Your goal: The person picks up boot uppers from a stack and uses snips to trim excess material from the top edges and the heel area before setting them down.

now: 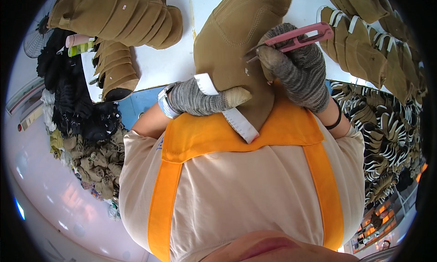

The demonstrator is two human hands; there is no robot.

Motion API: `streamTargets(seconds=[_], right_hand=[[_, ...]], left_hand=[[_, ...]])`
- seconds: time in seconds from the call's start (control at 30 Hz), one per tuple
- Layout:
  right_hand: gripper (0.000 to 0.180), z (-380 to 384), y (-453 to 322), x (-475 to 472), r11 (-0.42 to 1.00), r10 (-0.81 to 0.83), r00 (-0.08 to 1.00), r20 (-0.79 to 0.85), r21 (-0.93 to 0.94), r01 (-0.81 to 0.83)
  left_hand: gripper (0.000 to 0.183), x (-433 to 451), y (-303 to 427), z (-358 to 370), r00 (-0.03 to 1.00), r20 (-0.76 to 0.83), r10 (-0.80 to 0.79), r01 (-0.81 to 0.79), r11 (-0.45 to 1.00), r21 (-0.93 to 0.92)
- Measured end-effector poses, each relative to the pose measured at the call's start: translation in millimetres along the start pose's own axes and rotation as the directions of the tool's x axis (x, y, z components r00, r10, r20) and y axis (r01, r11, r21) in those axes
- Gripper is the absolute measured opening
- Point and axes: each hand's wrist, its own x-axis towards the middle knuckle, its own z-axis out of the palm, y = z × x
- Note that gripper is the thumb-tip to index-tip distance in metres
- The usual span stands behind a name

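Observation:
A brown suede-like boot upper (227, 40) with curved rows of pale stitching lies before me, its near end over my orange apron (239, 135). My left hand (208, 101), in a grey knit glove, grips its lower left edge with the thumb on top. A white strip (239, 123) with stitch marks runs under that thumb and hangs over the apron. In my gloved right hand (297, 70) are pink thread snips (304, 38), their blades pointing left, close over the upper's surface. A small white scrap (246, 71) sits on the upper below the blades.
Overlapping brown uppers (112, 16) lie on the white table (160, 67) at left, with a second stack (117, 67) nearer me. More with white strips (362, 46) lie at right, above a large pile (382, 125). Black pieces (68, 84) and a fan (37, 29) are far left.

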Motion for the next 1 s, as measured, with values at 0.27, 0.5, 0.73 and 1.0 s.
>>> streamTargets(seconds=[0.27,0.5,0.73,1.0], right_hand=[[0.020,0,5,-1,0.978,-0.175,0.984,-0.012,-0.121,0.172],[0.015,1,0,0,0.992,-0.074,0.997,-0.014,-0.100,0.072],[0.015,-2,2,-5,0.982,-0.117,0.993,-0.005,-0.152,0.115],[0.017,-10,7,-6,0.796,-0.301,0.942,0.148,-0.504,0.334]], left_hand=[[0.027,4,5,12,0.985,-0.169,-0.044,0.015,0.985,-0.172],[0.035,-1,-5,-4,0.997,0.072,-0.017,0.014,0.999,0.041],[0.034,1,3,-3,0.997,0.078,-0.007,0.010,0.999,-0.031],[0.033,4,5,-3,0.997,0.079,-0.018,0.024,0.996,-0.081]])
